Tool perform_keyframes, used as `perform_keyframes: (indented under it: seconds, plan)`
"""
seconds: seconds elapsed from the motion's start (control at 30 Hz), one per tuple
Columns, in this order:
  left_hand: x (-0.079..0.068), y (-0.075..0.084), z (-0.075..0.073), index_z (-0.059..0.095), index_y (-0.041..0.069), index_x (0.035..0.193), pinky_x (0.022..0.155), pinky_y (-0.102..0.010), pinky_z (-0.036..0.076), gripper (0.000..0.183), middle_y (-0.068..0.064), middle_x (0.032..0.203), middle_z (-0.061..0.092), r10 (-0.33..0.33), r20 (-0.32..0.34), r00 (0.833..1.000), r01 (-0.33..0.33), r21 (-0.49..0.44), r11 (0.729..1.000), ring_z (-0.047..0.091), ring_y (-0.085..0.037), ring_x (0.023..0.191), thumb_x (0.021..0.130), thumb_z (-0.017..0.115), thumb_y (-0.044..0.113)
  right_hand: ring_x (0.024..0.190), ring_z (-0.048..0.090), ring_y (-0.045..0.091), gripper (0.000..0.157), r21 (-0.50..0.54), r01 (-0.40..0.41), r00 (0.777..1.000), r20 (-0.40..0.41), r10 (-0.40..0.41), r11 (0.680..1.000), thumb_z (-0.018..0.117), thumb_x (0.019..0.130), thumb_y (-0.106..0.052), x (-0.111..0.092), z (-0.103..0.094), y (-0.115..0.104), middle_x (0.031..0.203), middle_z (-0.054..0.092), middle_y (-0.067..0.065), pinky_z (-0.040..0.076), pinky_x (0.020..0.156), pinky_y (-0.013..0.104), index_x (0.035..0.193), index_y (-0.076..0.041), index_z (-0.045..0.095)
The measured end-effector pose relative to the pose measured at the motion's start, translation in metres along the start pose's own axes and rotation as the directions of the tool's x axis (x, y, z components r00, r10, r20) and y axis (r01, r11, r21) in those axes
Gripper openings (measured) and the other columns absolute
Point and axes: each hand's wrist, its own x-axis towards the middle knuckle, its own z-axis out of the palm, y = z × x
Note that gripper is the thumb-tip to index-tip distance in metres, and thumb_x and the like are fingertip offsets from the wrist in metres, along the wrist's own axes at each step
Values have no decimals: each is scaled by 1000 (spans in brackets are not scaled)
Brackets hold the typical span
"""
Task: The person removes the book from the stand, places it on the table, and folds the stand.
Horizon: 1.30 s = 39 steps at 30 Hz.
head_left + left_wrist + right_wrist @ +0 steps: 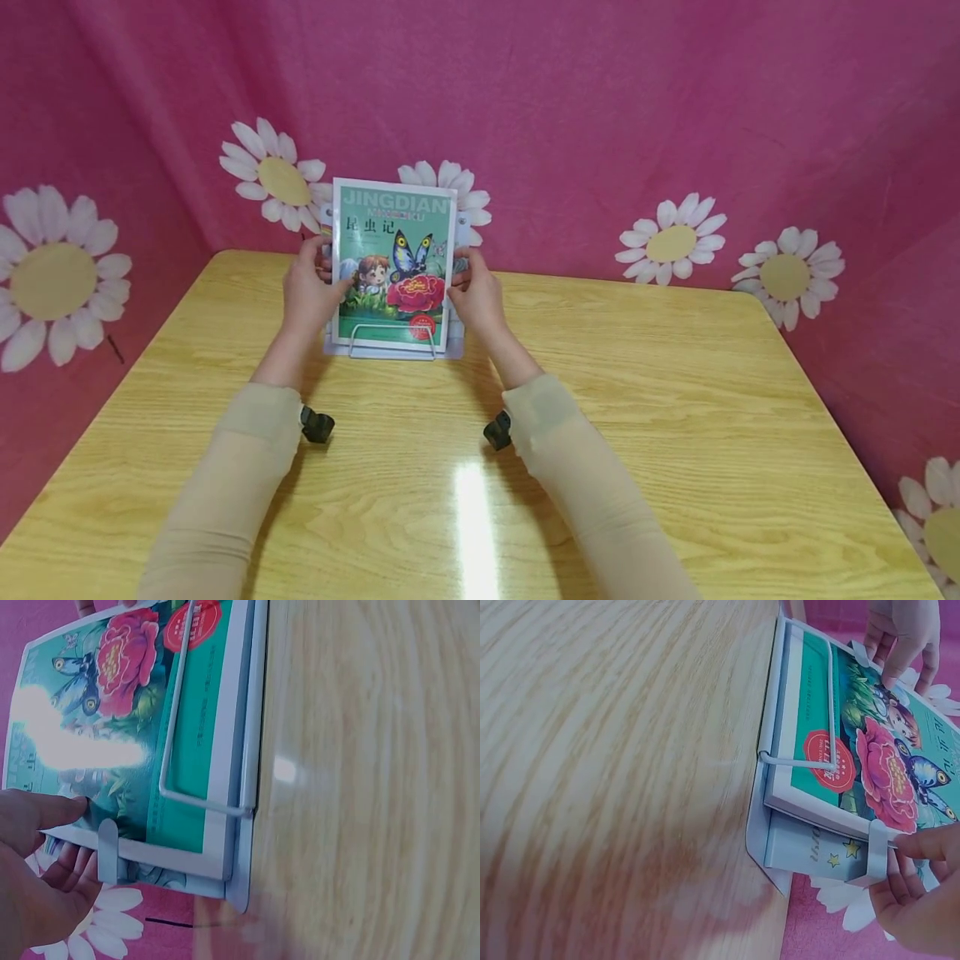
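Note:
A green-covered children's book (pixel 393 250) with a butterfly and a red flower leans upright on a pale book stand (pixel 337 351). Its lower part sits behind the stand's white wire bar (pixel 169 750). My left hand (pixel 309 283) grips the book's left edge, thumb on the cover and fingers partly hidden behind. At the opposite edge, my right hand (pixel 477 292) pinches it between thumb and fingers. A small side clip (pixel 109 851) overlaps the cover near the left hand, and a matching clip (pixel 877 851) shows beside the right fingers.
Behind the book shows a pale, star-printed sheet or cover (pixel 817 847). The stand is near the back edge of the wood-grain table (pixel 675 417). A pink cloth (pixel 555 125) with white daisies hangs behind and along both sides.

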Motion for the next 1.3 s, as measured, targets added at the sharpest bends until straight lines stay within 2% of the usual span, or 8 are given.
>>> perform_keyframes:
  seconds: [0.2, 0.4, 0.7, 1.0, 1.3]
  plan:
    - [2, 3, -4, 38, 14, 139, 87, -37, 50, 57, -15, 108, 47, -32, 33, 999, 32, -10, 999, 49, -25, 96, 88, 61, 2, 77, 60, 19, 47, -15, -2, 1000, -23, 2, 1000, 61, 82, 6, 0, -1, -2, 86, 65, 13, 49, 68, 27, 125, -11, 49]
    - [4, 5, -3, 39, 16, 139, 84, -33, 48, 54, -13, 108, 47, -49, 25, 998, 50, -35, 998, 47, -23, 94, 90, 58, 1, 76, 57, 17, 46, 14, -17, 999, -39, 18, 1000, 59, 82, 6, 2, -2, -4, 87, 63, 13, 48, 66, 25, 125, -10, 50]
    - [7, 8, -7, 36, 20, 141, 91, -34, 47, 55, -13, 113, 47, -65, 34, 997, 66, -42, 997, 47, -24, 100, 92, 54, 3, 74, 57, 17, 47, 40, -14, 996, -84, 17, 999, 59, 81, 9, 3, 1, -6, 85, 64, 12, 47, 64, 22, 125, -8, 54]
    - [9, 11, -6, 38, 19, 140, 86, -28, 46, 51, -11, 112, 49, -46, 13, 999, 47, -35, 998, 47, -21, 99, 93, 52, 5, 76, 58, 18, 48, 45, 17, 994, -105, -12, 999, 59, 81, 9, 7, -1, -7, 87, 64, 12, 50, 65, 24, 126, -7, 54]
    - [11, 17, -7, 40, 17, 139, 83, -27, 45, 50, -12, 111, 51, -10, -13, 1000, 9, -35, 999, 47, -21, 96, 92, 52, 2, 80, 59, 18, 47, 40, 4, 994, -109, 0, 999, 60, 83, 5, 11, -5, -9, 91, 65, 12, 52, 69, 26, 127, -9, 54]
